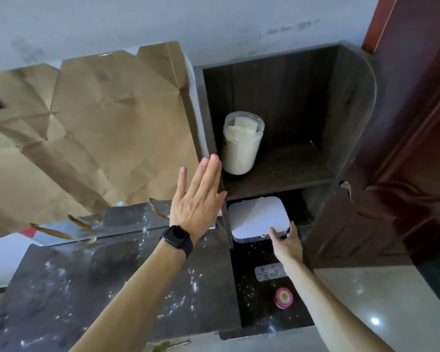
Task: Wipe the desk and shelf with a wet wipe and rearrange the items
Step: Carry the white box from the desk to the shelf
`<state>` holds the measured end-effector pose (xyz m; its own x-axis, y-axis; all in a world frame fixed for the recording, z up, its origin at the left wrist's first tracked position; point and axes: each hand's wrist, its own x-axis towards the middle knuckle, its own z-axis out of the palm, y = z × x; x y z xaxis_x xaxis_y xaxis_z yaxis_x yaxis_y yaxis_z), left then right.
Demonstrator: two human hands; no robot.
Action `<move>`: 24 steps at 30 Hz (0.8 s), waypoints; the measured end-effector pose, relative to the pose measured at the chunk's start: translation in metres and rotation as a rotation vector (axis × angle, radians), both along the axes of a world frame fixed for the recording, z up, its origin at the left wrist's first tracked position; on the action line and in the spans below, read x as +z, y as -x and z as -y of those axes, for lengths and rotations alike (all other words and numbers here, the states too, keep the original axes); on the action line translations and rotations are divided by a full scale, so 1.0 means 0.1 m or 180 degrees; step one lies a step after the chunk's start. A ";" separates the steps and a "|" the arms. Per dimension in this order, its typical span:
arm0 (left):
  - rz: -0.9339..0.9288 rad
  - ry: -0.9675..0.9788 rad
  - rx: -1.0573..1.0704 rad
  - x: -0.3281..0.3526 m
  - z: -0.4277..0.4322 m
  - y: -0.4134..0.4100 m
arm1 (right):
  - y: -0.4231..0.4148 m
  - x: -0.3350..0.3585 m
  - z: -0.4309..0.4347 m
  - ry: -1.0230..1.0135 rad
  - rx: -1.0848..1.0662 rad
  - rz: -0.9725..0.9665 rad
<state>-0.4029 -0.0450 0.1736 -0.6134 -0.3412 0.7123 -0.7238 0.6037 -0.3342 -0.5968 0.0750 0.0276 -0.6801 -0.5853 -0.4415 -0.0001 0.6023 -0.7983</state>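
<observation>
A dark wooden shelf unit point(346, 118) stands at the desk's right end. On its upper shelf is a clear jar point(241, 146) of pale contents. Below it, in the lower compartment, lies a white flat-lidded box point(258, 217). My right hand point(287, 243) grips the box's front right corner. My left hand point(197, 199), with a black watch on the wrist, is flat and open against the shelf's left side panel, holding nothing. The dark desk top point(117, 283) is speckled with white dust. No wet wipe is visible.
Crumpled brown paper point(87, 128) covers a mirror behind the desk, with torn strips along its lower edge. A small clear packet point(269, 271) and a round red-and-white tin point(283, 298) lie on the lower dark surface. A reddish-brown door point(417, 148) stands at right.
</observation>
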 end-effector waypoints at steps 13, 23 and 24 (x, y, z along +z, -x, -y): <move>-0.0340 -0.0051 -0.0268 -0.07 0.07 0.09 | -0.28 -0.26 -0.13 -0.0504 0.2584 -0.3012; -0.0316 -0.0162 -0.0226 -0.09 0.08 0.09 | -0.24 -0.23 0.00 -0.0676 0.2723 -0.2837; -0.0306 -0.0164 -0.0212 -0.09 0.07 0.09 | -0.23 -0.21 0.00 -0.0700 0.2763 -0.2816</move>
